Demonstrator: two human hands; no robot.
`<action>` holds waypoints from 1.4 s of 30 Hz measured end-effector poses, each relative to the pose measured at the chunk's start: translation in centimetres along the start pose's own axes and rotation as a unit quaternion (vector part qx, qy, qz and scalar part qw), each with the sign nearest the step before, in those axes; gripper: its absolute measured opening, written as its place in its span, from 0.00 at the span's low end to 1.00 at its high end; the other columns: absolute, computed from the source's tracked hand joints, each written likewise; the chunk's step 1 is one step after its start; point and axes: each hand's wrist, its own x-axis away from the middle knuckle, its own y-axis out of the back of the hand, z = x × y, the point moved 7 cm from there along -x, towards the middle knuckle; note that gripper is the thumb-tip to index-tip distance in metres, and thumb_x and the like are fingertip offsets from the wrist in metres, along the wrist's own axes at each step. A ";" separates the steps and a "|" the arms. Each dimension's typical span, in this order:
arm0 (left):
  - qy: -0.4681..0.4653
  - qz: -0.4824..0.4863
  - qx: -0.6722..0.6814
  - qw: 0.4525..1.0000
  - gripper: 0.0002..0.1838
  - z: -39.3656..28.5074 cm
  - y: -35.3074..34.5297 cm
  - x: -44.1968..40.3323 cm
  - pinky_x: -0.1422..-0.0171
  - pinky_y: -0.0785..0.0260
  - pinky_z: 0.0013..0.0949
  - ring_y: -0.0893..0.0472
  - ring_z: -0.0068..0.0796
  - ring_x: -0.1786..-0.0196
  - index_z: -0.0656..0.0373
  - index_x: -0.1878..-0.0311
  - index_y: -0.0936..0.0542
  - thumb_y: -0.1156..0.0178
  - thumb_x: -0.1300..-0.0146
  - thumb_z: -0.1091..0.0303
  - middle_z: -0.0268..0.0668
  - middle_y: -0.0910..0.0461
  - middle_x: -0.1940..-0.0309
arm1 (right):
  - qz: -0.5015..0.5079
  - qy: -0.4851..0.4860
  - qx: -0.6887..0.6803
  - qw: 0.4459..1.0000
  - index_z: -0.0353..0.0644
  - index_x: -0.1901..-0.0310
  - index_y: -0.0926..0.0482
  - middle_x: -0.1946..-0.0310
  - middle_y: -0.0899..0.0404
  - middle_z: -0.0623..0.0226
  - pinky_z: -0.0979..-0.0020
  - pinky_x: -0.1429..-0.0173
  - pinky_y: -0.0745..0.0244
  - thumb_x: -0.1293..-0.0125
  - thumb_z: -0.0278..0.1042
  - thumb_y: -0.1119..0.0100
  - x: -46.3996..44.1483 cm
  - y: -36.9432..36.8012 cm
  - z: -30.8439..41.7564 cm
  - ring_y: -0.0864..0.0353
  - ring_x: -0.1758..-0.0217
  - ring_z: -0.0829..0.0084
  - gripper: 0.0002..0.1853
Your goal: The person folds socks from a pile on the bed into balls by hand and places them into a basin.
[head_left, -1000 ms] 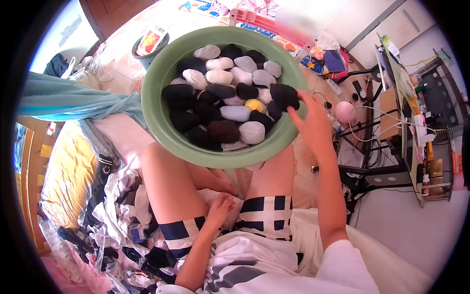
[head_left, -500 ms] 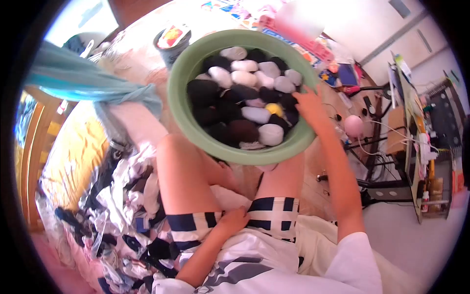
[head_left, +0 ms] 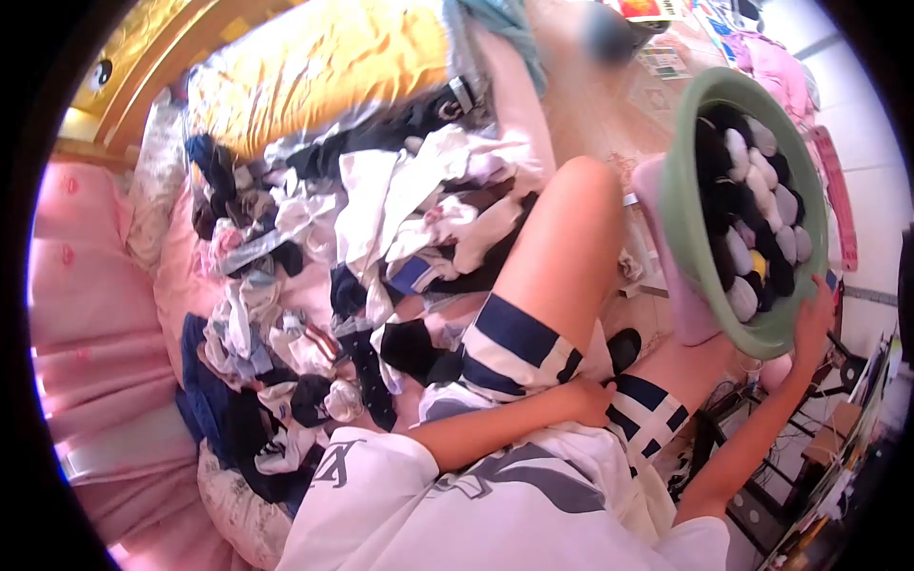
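Note:
My left hand [head_left: 588,403] rests on my lap at the hem of the checked shorts, its fingertips turned down and mostly hidden. At the right, my right hand [head_left: 812,311] is at the near rim of a green basin [head_left: 684,205], fingers apart and nothing visible in them. Rolled socks fill the basin: black ones, white and grey ones [head_left: 742,299], and a yellow one [head_left: 758,264]. Many loose socks and small garments [head_left: 409,347] lie in a spread pile on the bed to the left of my legs.
A yellow cover [head_left: 324,71] lies at the top of the bed, by a wooden frame. Pink fabric [head_left: 86,285] hangs at the far left. Under the basin is a pink surface [head_left: 681,295]. A black rack with cables [head_left: 762,504] stands at the lower right.
The view has swung left toward the bed, so the basin now appears at the right. My right hand has let go of the black roll, which was left in the basin.

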 end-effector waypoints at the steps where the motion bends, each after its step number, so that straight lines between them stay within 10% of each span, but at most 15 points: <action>1: -0.006 0.011 0.000 1.000 0.48 0.1 0.2 0.1 0.39 0.30 0.47 0.19 0.53 0.46 0.72 0.25 0.48 0.42 0.42 0.52 0.58 0.19 0.49 | -0.080 -0.033 -0.002 0.996 0.39 0.40 0.27 0.42 0.24 0.56 0.61 0.29 0.39 0.39 0.21 0.46 0.2 2.7 1.9 0.29 0.37 0.55 0.23; 5: -0.016 0.038 0.000 0.999 0.46 -0.2 1.1 0.1 0.32 0.37 0.53 0.22 0.53 0.41 0.73 0.28 0.43 0.37 0.46 0.57 0.62 0.23 0.45 | -0.323 -0.144 -0.221 0.909 0.34 0.51 0.22 0.54 0.19 0.60 0.65 0.37 0.32 0.38 0.21 0.47 3.1 8.5 14.6 0.22 0.50 0.63 0.13; 7: -0.051 -0.002 -0.009 0.999 0.47 0.7 -1.0 -2.4 0.46 0.25 0.43 0.17 0.52 0.49 0.72 0.28 0.42 0.34 0.48 0.60 0.57 0.17 0.53 | -0.374 -0.068 -0.292 0.878 0.32 0.57 0.22 0.61 0.19 0.61 0.69 0.45 0.26 0.34 0.21 0.48 5.1 7.2 21.0 0.21 0.58 0.69 0.07; 12: -0.075 -0.003 -0.040 0.996 0.34 0.0 0.1 -1.9 0.47 0.25 0.46 0.17 0.47 0.51 0.70 0.39 0.29 0.35 0.48 0.61 0.55 0.18 0.55 | -0.056 0.202 -0.422 0.882 0.36 0.62 0.21 0.70 0.23 0.61 0.66 0.51 0.26 0.37 0.17 0.46 8.1 0.6 44.0 0.21 0.61 0.62 0.06; 16: -0.081 -0.007 -0.027 0.996 0.33 0.1 -0.6 -1.5 0.47 0.25 0.46 0.17 0.47 0.51 0.70 0.40 0.29 0.35 0.47 0.61 0.55 0.18 0.55 | 0.139 0.187 -0.518 0.823 0.37 0.61 0.22 0.68 0.21 0.59 0.65 0.55 0.26 0.42 0.17 0.43 9.1 -2.1 51.1 0.21 0.61 0.60 0.08; 27: -0.090 -0.032 0.003 0.995 0.32 0.2 0.1 -0.5 0.47 0.25 0.45 0.17 0.47 0.51 0.69 0.41 0.28 0.36 0.47 0.62 0.55 0.18 0.55 | 0.293 0.271 -0.404 0.823 0.43 0.40 0.24 0.41 0.30 0.58 0.58 0.44 0.26 0.38 0.21 0.47 9.2 -6.3 57.7 0.22 0.44 0.52 0.23; 29: -0.091 -0.037 0.005 0.995 0.31 -0.1 0.4 -0.6 0.47 0.25 0.45 0.17 0.47 0.51 0.69 0.41 0.28 0.36 0.47 0.62 0.55 0.18 0.55 | 0.305 0.263 -0.515 0.757 0.43 0.40 0.24 0.42 0.27 0.60 0.58 0.45 0.26 0.36 0.21 0.48 8.7 -6.7 58.0 0.23 0.45 0.48 0.22; 36: -0.101 -0.050 0.010 0.994 0.31 -1.0 1.1 -1.2 0.47 0.25 0.45 0.17 0.47 0.51 0.69 0.41 0.28 0.36 0.46 0.62 0.54 0.18 0.55 | 0.128 0.248 -0.540 0.794 0.38 0.40 0.24 0.41 0.26 0.61 0.65 0.36 0.34 0.36 0.21 0.48 4.9 -4.8 52.5 0.28 0.40 0.64 0.21; 38: -0.101 -0.052 0.013 0.993 0.30 -1.1 1.3 -1.1 0.47 0.25 0.45 0.17 0.47 0.51 0.69 0.41 0.28 0.37 0.46 0.62 0.54 0.18 0.55 | 0.068 0.066 -0.778 0.621 0.31 0.39 0.27 0.38 0.29 0.60 0.66 0.33 0.36 0.36 0.21 0.49 4.2 -6.4 49.9 0.30 0.38 0.67 0.22; 42: -0.103 -0.055 0.014 0.993 0.30 -1.1 1.7 -1.2 0.47 0.25 0.45 0.17 0.47 0.51 0.69 0.42 0.28 0.37 0.46 0.62 0.54 0.18 0.55 | 0.027 0.000 -0.799 0.600 0.31 0.39 0.28 0.38 0.33 0.58 0.67 0.32 0.38 0.33 0.23 0.52 3.5 -5.8 49.3 0.32 0.36 0.67 0.20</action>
